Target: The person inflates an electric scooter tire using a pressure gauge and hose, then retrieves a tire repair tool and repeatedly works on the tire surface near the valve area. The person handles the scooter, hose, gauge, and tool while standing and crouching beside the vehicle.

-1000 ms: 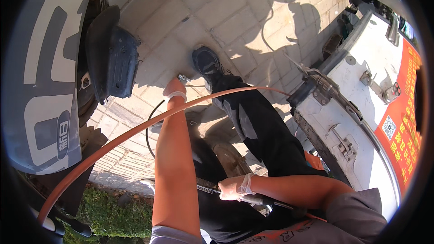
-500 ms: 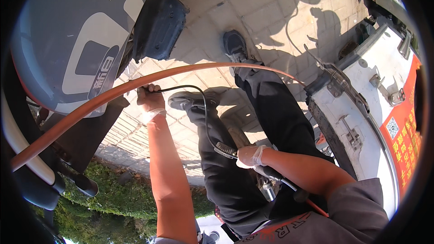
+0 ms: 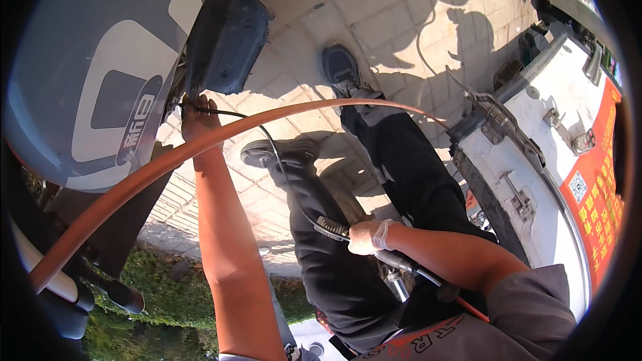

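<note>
My right hand [image 3: 364, 236], in a clear glove, grips the dark handle of a tyre inflator [image 3: 331, 228] over my thigh. From its front end a thin black hose [image 3: 284, 167] curves up to the far left. My left hand [image 3: 199, 122] pinches the end of that hose beside the grey scooter [image 3: 47, 53], just below its dark mudguard [image 3: 237, 47]. What the hose end meets there is hidden in shadow. A thick orange hose [image 3: 200, 147] arches through the air and passes across my left wrist.
On the right stands a white box [image 3: 498, 180] with metal latches and a red panel. My shoes [image 3: 340, 67] rest on sunlit paving bricks [image 3: 374, 7]. Green plants [image 3: 177, 294] grow at the lower left. A dark scooter lever [image 3: 124, 294] juts out near them.
My left hand has moved away and to the left, up against the scooter by the mudguard, drawing the black hose along. My right hand holds the inflator almost where it was.
</note>
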Available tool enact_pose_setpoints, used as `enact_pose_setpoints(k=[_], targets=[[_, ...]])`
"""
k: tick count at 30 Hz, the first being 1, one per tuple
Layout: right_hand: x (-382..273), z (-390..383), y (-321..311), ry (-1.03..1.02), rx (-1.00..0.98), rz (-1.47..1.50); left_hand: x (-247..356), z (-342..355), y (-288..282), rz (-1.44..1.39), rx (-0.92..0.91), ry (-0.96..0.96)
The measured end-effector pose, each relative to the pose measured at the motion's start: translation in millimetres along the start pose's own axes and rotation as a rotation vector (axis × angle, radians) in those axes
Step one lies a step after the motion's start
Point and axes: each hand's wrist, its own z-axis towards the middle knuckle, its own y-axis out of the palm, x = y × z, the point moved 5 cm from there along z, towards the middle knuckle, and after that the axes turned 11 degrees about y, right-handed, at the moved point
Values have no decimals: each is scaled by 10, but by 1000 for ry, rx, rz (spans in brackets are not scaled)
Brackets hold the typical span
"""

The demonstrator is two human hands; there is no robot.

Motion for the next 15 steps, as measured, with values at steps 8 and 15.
enact_pose_setpoints(k=[8, 15], targets=[[-104, -447, -373, -74, 90, 252, 299, -257, 208, -218, 129, -52], [-175, -680, -491, -88, 80, 148, 241, -205, 214, -333, 28, -136]])
